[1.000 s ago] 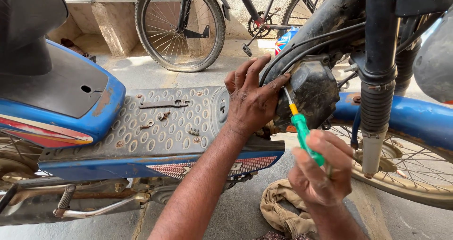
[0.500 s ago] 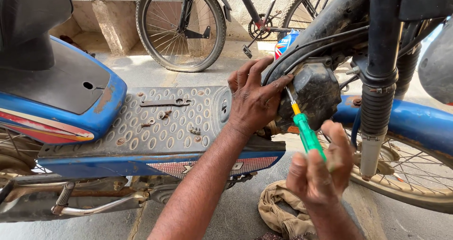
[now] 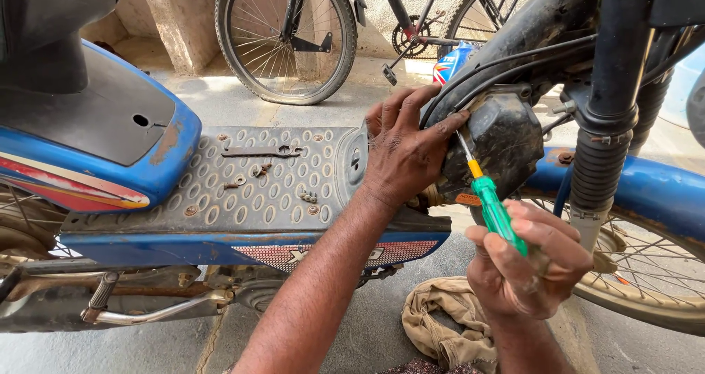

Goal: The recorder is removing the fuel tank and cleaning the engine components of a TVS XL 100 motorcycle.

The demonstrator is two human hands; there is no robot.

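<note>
At the far left we see the blue moped's seat base [image 3: 110, 131], and next to it the dimpled metal footboard [image 3: 220, 205], where a flat metal strip [image 3: 261, 151] and several loose screws [image 3: 308, 197] lie well apart from our hands. Behind it a bicycle wheel [image 3: 286, 32] stands against the wall.

Our left hand [image 3: 404, 150] comes next: its grip is spread and pressed against the black housing [image 3: 503, 139] under the steering column, fingers curled over the housing's upper left edge among the black cables [image 3: 514, 62], steadying it without enclosing anything.

Lower and to the right, our right hand [image 3: 525, 260] is closed around the green handle of the screwdriver [image 3: 490, 201]. The tool's long axis runs up and to the left from that grip, its thin shaft ending at the housing's face just beside our left fingertips [image 3: 459, 120]. So the housing lies above and to the left of the right hand, with the left hand nearer.

Room is tight: the fork tube [image 3: 598, 161] and front wheel [image 3: 646, 271] close in on the right, and a crumpled rag [image 3: 440, 319] lies on the floor below.
</note>
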